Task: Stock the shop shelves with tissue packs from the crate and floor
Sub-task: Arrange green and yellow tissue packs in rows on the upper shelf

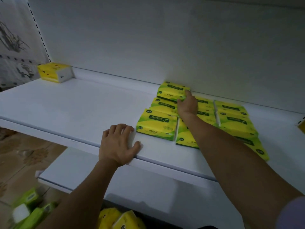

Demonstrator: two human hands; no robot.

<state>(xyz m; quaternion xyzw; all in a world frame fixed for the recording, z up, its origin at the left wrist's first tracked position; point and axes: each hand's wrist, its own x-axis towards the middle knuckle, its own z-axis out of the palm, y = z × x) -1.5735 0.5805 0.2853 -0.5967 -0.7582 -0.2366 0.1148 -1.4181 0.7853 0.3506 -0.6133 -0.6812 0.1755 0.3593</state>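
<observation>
Several green-and-yellow tissue packs (156, 123) lie flat in rows on the right half of the white shelf (74, 104). My right hand (187, 105) reaches over them and grips the rearmost pack (171, 90), which stands against the back wall. My left hand (118, 144) rests on the shelf's front edge with fingers spread, just left of the nearest pack, holding nothing. A single yellow tissue pack (55, 71) sits in the far left corner of the shelf.
A lower white shelf (99, 176) juts out beneath. More green packs (31, 210) lie on the tiled floor at bottom left, and yellow packs (118, 219) show at the bottom centre. A slotted upright (38, 28) borders the left side.
</observation>
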